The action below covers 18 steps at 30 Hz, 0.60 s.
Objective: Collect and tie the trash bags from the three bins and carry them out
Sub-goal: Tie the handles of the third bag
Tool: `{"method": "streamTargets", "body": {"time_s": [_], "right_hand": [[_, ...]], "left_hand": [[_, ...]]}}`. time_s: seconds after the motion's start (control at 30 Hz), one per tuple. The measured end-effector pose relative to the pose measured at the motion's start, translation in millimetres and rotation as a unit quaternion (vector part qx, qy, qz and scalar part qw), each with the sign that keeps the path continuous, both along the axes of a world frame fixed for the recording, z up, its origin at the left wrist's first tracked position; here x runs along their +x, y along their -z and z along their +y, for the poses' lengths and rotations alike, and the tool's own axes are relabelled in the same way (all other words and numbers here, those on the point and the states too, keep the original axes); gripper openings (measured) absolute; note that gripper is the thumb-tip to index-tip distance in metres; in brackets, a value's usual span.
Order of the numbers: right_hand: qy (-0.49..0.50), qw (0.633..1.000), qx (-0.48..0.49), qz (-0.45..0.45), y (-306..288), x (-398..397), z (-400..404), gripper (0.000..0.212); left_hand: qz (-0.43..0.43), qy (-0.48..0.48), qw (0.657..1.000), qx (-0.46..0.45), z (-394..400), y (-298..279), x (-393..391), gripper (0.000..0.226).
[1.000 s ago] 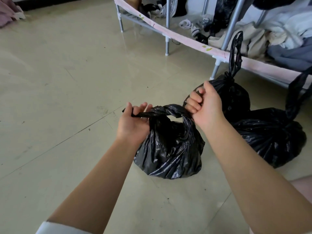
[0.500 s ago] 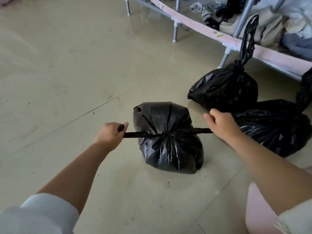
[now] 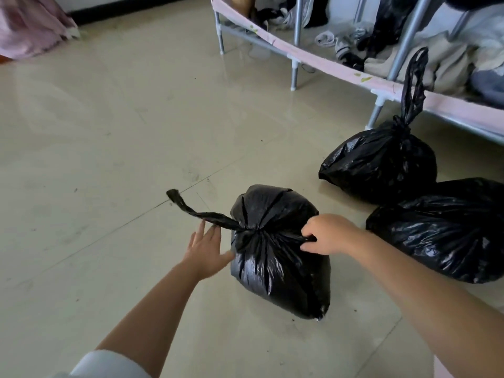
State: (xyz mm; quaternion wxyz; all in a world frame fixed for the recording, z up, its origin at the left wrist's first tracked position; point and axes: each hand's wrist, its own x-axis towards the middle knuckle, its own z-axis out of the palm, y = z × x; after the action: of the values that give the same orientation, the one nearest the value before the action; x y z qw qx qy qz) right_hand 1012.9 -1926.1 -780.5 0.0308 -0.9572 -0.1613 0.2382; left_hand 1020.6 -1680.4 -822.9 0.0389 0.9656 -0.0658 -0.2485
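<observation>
A black trash bag (image 3: pixel 275 257) lies on the tiled floor in front of me, cinched by a knot at its middle. One twisted tail (image 3: pixel 191 208) of the knot sticks out to the left, free. My left hand (image 3: pixel 206 248) is flat with straight fingers just under that tail, beside the bag's left side. My right hand (image 3: pixel 327 236) pinches the other tail at the bag's right side. Two more tied black bags sit to the right: one (image 3: pixel 381 165) with an upright tail by the rack leg, another (image 3: pixel 447 230) partly cut off by the frame edge.
A metal clothes rack (image 3: pixel 294 61) with a pink fabric edge runs along the back right, holding clothes and shoes. Pink fabric (image 3: pixel 30 25) lies at the far left corner. Pale floor tiles (image 3: pixel 109 132) stretch to the left.
Both hands had pulled the two tails apart, tightening the knot. Now my left hand has let go of its tail and opened; my right hand has moved in against the bag, still pinching its tail.
</observation>
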Motion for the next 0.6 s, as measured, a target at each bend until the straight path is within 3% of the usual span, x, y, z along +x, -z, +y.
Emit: {"method": "streamTargets", "body": {"time_s": [0.07,0.1,0.13,0.17,0.2,0.27,0.33,0.37,0.43,0.5,0.6], "right_hand": [[-0.001,1.000,0.003,0.022,1,0,3,0.045],[-0.003,0.999,0.009,0.033,2,-2,4,0.045],[-0.004,0.999,0.017,0.045,3,-4,4,0.045],[-0.006,0.998,0.025,0.057,3,-6,6,0.044],[-0.008,0.997,0.029,0.065,2,-8,6,0.043],[0.004,0.996,0.033,0.082,1,-11,4,0.039],[0.025,0.994,0.045,0.098,0,-12,1,0.036],[0.032,0.992,0.045,0.110,-2,-13,0,0.030],[0.035,0.993,0.027,0.107,-3,-13,-3,0.019],[0.045,0.998,-0.015,0.038,-4,-14,-6,0.020],[0.092,0.995,-0.028,-0.040,-14,-7,-17,0.019]], "left_hand": [[0.052,-0.148,0.977,-0.143,-7,-2,5,0.061],[0.100,-0.267,0.922,-0.262,-11,-6,7,0.063],[0.147,-0.372,0.836,-0.375,-16,-6,8,0.066],[0.169,-0.430,0.760,-0.457,-20,-6,10,0.065],[0.169,-0.457,0.708,-0.512,-23,-6,13,0.058],[0.138,-0.494,0.633,-0.579,-29,-3,20,0.035],[0.080,-0.527,0.572,-0.624,-36,-4,28,0.027],[0.047,-0.525,0.559,-0.640,-39,-8,30,0.027],[0.004,-0.479,0.596,-0.645,-48,-20,29,0.029],[-0.032,-0.415,0.641,-0.645,-56,-34,27,0.036],[-0.069,-0.358,0.645,-0.671,-61,-56,23,0.043]]}}
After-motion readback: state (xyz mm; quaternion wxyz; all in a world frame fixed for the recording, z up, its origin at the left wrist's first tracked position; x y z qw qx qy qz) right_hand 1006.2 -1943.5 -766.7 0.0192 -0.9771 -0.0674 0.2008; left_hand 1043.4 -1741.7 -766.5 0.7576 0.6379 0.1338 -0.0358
